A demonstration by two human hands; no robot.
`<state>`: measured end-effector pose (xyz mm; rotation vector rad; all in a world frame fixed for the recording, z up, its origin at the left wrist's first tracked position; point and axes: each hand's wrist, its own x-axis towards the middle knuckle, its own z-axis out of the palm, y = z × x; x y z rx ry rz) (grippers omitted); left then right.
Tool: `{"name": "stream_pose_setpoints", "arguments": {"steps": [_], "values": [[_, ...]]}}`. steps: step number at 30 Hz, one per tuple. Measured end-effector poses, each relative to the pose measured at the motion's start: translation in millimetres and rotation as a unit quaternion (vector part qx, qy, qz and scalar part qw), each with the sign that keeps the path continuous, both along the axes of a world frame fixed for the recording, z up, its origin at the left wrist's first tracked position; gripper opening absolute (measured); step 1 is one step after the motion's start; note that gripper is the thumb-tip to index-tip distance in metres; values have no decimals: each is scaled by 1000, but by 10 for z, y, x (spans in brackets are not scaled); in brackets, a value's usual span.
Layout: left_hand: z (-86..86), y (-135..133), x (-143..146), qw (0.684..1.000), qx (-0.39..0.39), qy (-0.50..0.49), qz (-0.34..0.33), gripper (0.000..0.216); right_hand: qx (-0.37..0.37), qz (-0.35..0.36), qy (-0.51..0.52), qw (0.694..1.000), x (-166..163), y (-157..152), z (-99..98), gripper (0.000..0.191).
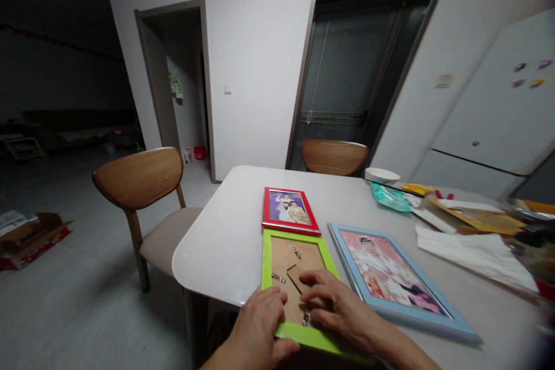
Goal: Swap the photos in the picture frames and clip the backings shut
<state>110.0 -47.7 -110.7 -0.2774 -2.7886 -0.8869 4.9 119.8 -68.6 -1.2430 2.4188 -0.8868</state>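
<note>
A lime-green photo frame point(266, 254) lies face down at the table's near edge, its brown backing board point(284, 248) up. Metal clips and a fold-out stand point(295, 277) show on the backing. My left hand point(258, 324) grips the frame's near left corner, fingers over the left rim and thumb at the near rim. Bent and spread apart, the fingers of my right hand point(333, 306) rest on the backing, by the stand and the near metal clip point(306, 317). Beyond lies a red photo frame point(291, 228), picture up. A light-blue photo frame point(347, 260) lies to the right, also picture up.
The white table point(217, 243) has a rounded left corner. Farther right lie a teal packet point(390, 196), white paper point(477, 254), a yellow envelope point(477, 217) and a white roll point(381, 175). Wooden chairs stand left point(143, 176) and at the back point(333, 156).
</note>
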Motion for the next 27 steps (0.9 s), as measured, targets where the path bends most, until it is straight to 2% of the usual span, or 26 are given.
{"name": "stream_pose_setpoints", "arguments": {"steps": [3, 7, 12, 18, 22, 24, 27], "values": [[27, 9, 13, 1000, -2, -8, 7, 38, 6, 10, 37, 999, 55, 25, -62, 12], [79, 21, 24, 1000, -1, -10, 13, 35, -5, -21, 86, 996, 77, -75, -176, 11], [105, 30, 23, 1000, -9, -19, 2, 34, -1, -4, 80, 997, 122, -76, -156, 14], [30, 12, -1, 999, -16, -29, -2, 52, -5, 31, 74, 997, 218, 82, -137, 23], [-7, -9, -23, 999, -22, -33, -9, 58, -19, 36, 73, 997, 170, 79, -112, 24], [-13, -26, -34, 999, -24, -36, -11, 58, -34, -1, 60, 998, 46, 27, -88, 24], [-17, -54, -48, 999, -32, -28, -16, 62, -61, -114, 78, 989, -245, -83, -69, 30]]}}
